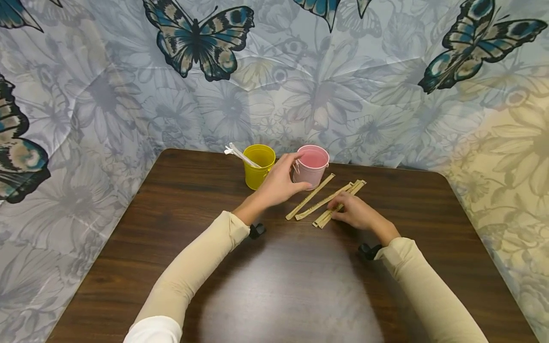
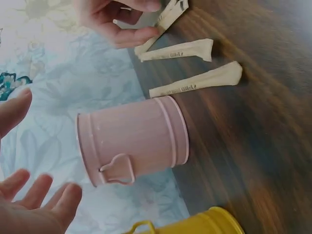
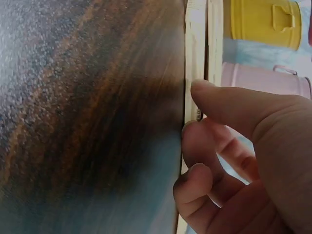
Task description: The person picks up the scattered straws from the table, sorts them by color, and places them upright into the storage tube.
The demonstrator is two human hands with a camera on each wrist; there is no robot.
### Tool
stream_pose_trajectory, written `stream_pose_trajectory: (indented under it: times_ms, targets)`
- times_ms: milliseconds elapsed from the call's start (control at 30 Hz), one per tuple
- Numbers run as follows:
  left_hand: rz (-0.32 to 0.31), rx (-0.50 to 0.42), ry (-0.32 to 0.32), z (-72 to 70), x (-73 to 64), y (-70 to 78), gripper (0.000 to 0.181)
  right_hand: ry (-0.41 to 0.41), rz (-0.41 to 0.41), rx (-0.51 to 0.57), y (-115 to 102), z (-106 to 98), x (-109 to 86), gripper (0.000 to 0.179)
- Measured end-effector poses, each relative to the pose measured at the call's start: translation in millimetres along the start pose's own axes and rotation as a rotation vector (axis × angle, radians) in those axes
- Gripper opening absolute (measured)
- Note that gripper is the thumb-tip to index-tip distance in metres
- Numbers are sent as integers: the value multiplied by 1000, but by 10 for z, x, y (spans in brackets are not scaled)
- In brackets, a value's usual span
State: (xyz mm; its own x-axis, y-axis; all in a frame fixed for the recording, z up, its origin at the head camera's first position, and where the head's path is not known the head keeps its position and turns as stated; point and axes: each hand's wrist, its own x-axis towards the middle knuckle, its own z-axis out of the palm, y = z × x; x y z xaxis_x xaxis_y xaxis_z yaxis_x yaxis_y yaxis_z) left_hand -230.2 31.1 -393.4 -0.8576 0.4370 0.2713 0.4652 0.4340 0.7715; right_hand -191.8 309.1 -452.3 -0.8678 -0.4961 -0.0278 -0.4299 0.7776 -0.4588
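My left hand (image 1: 280, 183) is beside the pink bucket (image 1: 312, 166), fingers spread at its left side and over its rim in the head view. The left wrist view shows a gap between those fingers and the bucket. My right hand (image 1: 353, 209) is low at the right-hand group of long, thin tan paper packets (image 1: 358, 186), its thumb and fingertips pinching one packet (image 3: 195, 63). Two more packets lie slanted to the left, one single packet (image 1: 310, 196) closest to the pink bucket and another packet (image 1: 319, 205) beside it.
A yellow bucket (image 1: 253, 178) stands left of the pink one, with thin white sticks (image 1: 240, 155) leaning out over its rim. Both buckets are near the back edge of the dark wooden table (image 1: 171, 205). Behind hangs a butterfly-patterned cloth (image 1: 317, 85).
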Motion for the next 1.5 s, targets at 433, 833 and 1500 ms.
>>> stream_pose_trajectory:
  times_ms: [433,833,1500]
  targets:
    - [-160,67,105,279,439,-156,111,-11,-34,0,-12,53,-11,9]
    - [-212,-96,108,463,602,-386,123,9,-69,28,-35,138,-24,18]
    - [-213,-315,53,601,692,-493,120,49,-84,4,-78,92,-41,12]
